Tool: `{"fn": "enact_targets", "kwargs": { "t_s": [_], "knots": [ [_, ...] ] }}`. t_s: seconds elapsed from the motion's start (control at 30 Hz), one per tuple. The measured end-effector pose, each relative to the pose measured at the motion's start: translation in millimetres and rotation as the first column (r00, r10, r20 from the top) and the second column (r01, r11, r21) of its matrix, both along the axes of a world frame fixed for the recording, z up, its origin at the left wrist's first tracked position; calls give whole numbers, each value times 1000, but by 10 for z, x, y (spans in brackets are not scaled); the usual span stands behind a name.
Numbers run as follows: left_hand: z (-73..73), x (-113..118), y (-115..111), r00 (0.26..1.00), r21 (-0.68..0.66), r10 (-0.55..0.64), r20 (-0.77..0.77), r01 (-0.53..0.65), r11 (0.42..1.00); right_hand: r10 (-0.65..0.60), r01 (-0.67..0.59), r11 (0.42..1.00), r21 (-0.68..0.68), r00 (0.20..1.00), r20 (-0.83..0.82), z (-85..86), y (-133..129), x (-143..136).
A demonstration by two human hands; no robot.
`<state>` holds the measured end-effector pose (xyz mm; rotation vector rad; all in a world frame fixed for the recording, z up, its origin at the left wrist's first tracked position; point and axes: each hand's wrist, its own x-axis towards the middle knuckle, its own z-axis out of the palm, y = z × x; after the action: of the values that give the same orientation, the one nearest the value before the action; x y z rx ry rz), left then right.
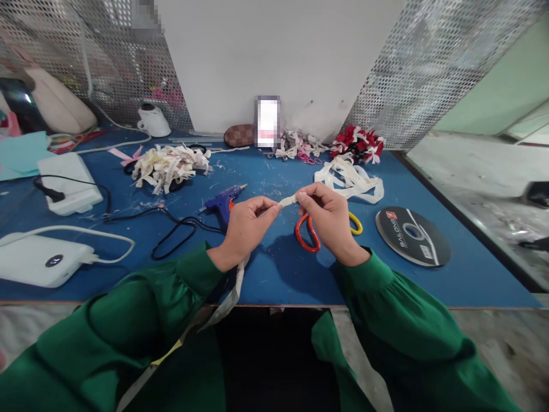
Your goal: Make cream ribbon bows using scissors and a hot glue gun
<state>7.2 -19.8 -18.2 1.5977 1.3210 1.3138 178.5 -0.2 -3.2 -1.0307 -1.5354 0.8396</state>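
Note:
A narrow cream ribbon [288,201] is pinched at both ends of a short stretch above the blue table [274,280]. My left hand [249,227] is closed on it, and a long tail of the same ribbon hangs below that wrist over the table's front edge. Thumb and fingertips of my right hand [328,220] grip the other end. Scissors with one red handle loop [307,233] and one yellow handle loop [355,224] lie partly hidden under my right hand. Just behind my left hand rests a blue glue gun [222,201].
A black ribbon spool [412,236] lies at right, with loose cream ribbon [351,178] behind it. Ribbon bows are heaped at left [169,166] and red-and-white ones [357,144] at back. A lit phone [267,122] leans on the wall; a power bank [47,260] and cords occupy the left.

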Motion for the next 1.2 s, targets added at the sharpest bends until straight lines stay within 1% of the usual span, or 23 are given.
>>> {"fn": "enact_targets", "kwargs": {
  "t_s": [0.1, 0.17, 0.23, 0.33, 0.5, 0.6, 0.7, 0.8, 0.87, 0.93, 0.97, 1.03, 1.1, 1.2],
  "knots": [
    [7, -6, 15, 999, -14, 37, 38, -36, 999, 175, -175, 985, 2, 984, 22, -1, -37, -33],
    [20, -6, 17, 997, -50, 36, 72, -32, 998, 214, -217, 975, 43, 976, 49, -19, -49, -58],
    [33, -2, 12, 995, -93, 28, 100, -18, 995, 183, -191, 977, 92, 979, 84, -50, -51, -78],
    [45, 10, 0, 987, -129, 3, 158, 17, 991, 90, -112, 980, 162, 987, 135, -96, -44, -90],
    [52, 35, -18, 970, -139, -69, 235, 103, 985, -39, -11, 961, 276, 984, 174, -120, -43, -82],
    [46, 44, -27, 965, -114, -98, 245, 129, 985, -69, 12, 954, 299, 981, 180, -114, -49, -82],
    [36, 41, -38, 980, -72, -96, 173, 110, 991, -73, 24, 959, 283, 984, 165, -115, -47, -83],
    [25, 27, -50, 996, 18, -78, 40, 77, 997, -72, 39, 976, 213, 986, 150, -125, -33, -79],
    [20, 17, -54, 996, 98, -61, -58, 67, 993, -32, 12, 990, 141, 989, 141, -132, -21, -76],
    [19, 10, -52, 992, 139, -56, -116, 72, 988, 36, -47, 995, 89, 991, 128, -133, -13, -74],
    [21, 8, -49, 991, 129, -66, -116, 81, 988, 52, -64, 994, 90, 991, 126, -131, -13, -74],
    [25, 9, -36, 993, 54, -107, -57, 110, 992, 27, -45, 990, 131, 990, 135, -117, -15, -72],
    [23, 13, -15, 989, -56, -139, 52, 142, 988, -39, 14, 986, 167, 988, 146, -93, -16, -63],
    [-1, 17, 26, 967, -181, -114, 226, 157, 971, -83, 69, 990, 123, 990, 112, -58, 7, -29]
  ]
}}
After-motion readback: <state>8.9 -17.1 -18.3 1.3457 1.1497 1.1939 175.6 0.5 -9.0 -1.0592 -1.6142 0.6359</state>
